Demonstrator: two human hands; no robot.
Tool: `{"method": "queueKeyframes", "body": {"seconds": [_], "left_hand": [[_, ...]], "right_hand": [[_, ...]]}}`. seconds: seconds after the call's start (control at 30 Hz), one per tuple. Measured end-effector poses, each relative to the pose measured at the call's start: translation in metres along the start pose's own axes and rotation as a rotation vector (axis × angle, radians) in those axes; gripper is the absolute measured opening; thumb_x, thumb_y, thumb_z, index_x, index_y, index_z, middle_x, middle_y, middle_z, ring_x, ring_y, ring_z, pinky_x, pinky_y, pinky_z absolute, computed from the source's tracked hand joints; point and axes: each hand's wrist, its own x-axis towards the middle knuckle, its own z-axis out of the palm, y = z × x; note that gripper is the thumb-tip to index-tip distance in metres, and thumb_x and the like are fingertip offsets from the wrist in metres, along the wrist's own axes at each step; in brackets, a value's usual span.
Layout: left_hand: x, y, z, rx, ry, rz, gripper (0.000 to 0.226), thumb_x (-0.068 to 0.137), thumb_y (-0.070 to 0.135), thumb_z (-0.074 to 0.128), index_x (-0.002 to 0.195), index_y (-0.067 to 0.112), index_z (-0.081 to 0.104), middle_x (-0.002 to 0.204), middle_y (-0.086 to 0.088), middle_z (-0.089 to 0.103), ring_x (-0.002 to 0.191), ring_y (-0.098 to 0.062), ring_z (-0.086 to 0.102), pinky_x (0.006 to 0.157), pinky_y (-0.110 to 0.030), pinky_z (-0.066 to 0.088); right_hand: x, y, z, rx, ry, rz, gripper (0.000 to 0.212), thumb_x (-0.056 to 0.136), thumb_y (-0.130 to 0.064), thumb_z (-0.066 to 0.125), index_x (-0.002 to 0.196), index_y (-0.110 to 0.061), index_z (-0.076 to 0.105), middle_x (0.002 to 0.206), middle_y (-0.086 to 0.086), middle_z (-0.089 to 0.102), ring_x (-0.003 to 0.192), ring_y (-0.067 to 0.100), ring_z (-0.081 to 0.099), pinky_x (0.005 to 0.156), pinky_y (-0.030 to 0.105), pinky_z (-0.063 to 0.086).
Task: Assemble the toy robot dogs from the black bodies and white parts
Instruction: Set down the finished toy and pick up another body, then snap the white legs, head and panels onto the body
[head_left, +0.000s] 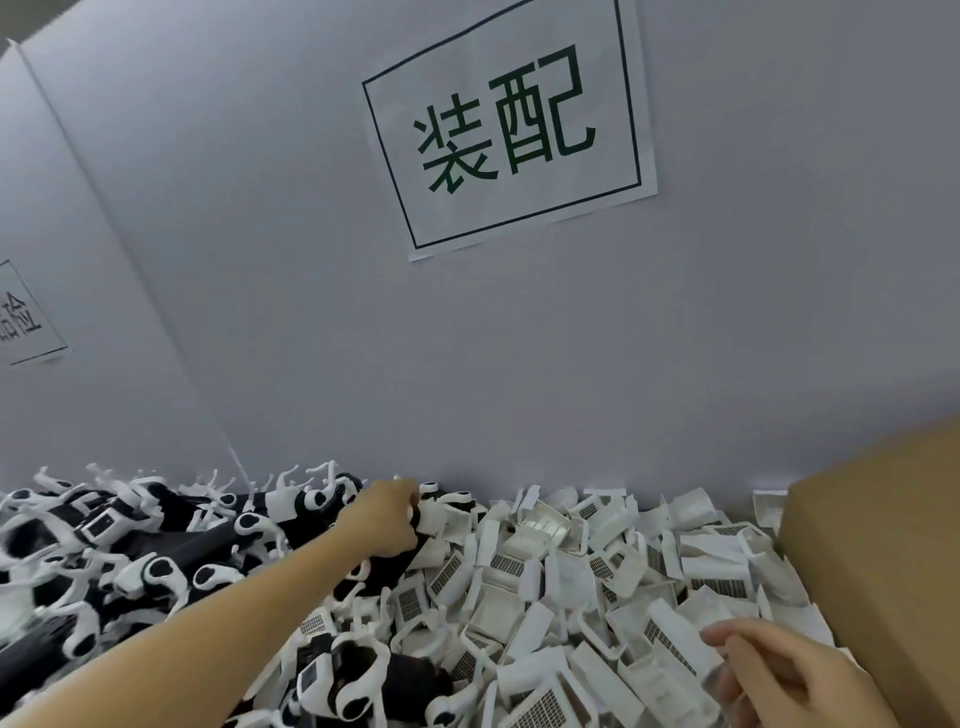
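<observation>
At the far edge of a heaped desk, against a grey partition wall (519, 364), a person's left hand (387, 514) closes its grip on a black-and-white toy dog part (434, 514), fingers curled round it where the two piles meet. To its left sprawls a pile of assembled robot dogs (130, 551), black bodies fitted with white legs and heads, tangled together. To its right lies a heap of loose white parts (597, 566), many showing dark grilled panels. The right hand (769, 675) hovers low at the near right over the white heap, blurred, fingers loosely curled; whether its grip holds anything cannot be told. A brown cardboard box (883, 561) stands at the right edge. On the wall hangs a paper sign (509, 124) printed with two large green characters; a second sign (26, 317) shows partly at the left.
</observation>
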Motion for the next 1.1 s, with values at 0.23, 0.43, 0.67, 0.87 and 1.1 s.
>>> {"method": "queueKeyframes", "body": {"seconds": [0.23, 0.43, 0.67, 0.87, 1.1], "left_hand": [[-0.030, 0.009, -0.043, -0.856, 0.251, 0.054, 0.027, 0.089, 0.010, 0.075, 0.100, 0.028, 0.059, 0.095, -0.010, 0.070, 0.091, -0.030, 0.069, 0.079, -0.036, 0.058], [-0.073, 0.069, -0.077, -1.486, 0.199, 0.190, 0.014, 0.102, 0.011, 0.057, 0.115, 0.016, 0.054, 0.109, -0.009, 0.068, 0.078, -0.018, 0.076, 0.062, -0.027, 0.060], [-0.117, 0.152, -0.046, -1.770, 0.186, 0.127, 0.008, 0.101, 0.026, 0.061, 0.109, 0.026, 0.058, 0.113, -0.001, 0.070, 0.087, -0.017, 0.077, 0.067, -0.030, 0.061], [-0.124, 0.197, 0.023, -1.829, 0.120, 0.035, 0.012, 0.100, 0.033, 0.063, 0.106, 0.024, 0.062, 0.104, -0.003, 0.074, 0.099, -0.023, 0.074, 0.088, -0.051, 0.060], [-0.119, 0.213, 0.066, -1.861, -0.011, 0.067, 0.015, 0.093, 0.033, 0.073, 0.100, 0.027, 0.062, 0.093, 0.000, 0.077, 0.091, -0.024, 0.076, 0.081, -0.055, 0.062]], "right_hand": [[-0.005, -0.019, 0.002, 0.059, 0.085, 0.059, 0.033, 0.094, 0.003, 0.060, 0.073, -0.017, 0.076, 0.057, 0.012, 0.069, 0.047, 0.023, 0.064, 0.055, 0.020, 0.049], [-0.010, -0.034, -0.004, 0.095, 0.078, 0.046, 0.032, 0.096, 0.009, 0.053, 0.080, -0.008, 0.074, 0.054, 0.013, 0.067, 0.037, 0.013, 0.055, 0.045, 0.013, 0.043], [-0.010, -0.042, -0.009, 0.206, 0.112, 0.080, 0.029, 0.097, 0.010, 0.050, 0.090, -0.007, 0.073, 0.069, 0.012, 0.071, 0.045, 0.009, 0.058, 0.044, 0.014, 0.043], [-0.007, -0.041, -0.016, 0.103, 0.031, -0.045, 0.052, 0.091, 0.011, 0.054, 0.119, -0.032, 0.062, 0.112, -0.009, 0.070, 0.101, 0.009, 0.069, 0.073, 0.018, 0.051], [-0.007, -0.032, -0.008, -0.062, -0.013, -0.082, 0.053, 0.079, -0.042, 0.081, 0.113, -0.063, 0.046, 0.106, -0.030, 0.065, 0.098, -0.007, 0.064, 0.072, 0.012, 0.053]]}}
